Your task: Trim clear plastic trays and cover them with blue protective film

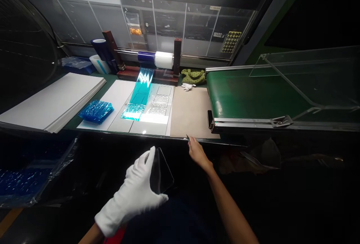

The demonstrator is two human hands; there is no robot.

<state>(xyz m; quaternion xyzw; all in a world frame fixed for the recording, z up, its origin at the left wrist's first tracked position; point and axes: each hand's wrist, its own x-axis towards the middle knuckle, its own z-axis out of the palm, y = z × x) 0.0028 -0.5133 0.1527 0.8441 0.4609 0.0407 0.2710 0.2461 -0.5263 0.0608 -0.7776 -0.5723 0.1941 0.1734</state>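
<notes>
My left hand (136, 187) wears a white glove and grips a thin clear panel (164, 172) by its edges, in front of the bench. The panel is tilted and looks dark against the floor. Bare, my right hand (198, 153) is closed at the bench's front edge, pinching a small dark pointed tool (187, 137); its exact kind is hidden by the fingers. Beyond the hands, a strip of blue film (144, 80) runs down from a purple roll (146, 57) onto a light sheet with outlined rectangles (164, 91). A white roll (164, 60) shares the rod.
A stack of white sheets (53, 95) lies left, near a pile of blue film pieces (97, 111). Brown paper (189, 110) covers the bench beside a green conveyor belt (247, 94). A green patterned pouch (193, 76) and white glove (188, 86) lie behind.
</notes>
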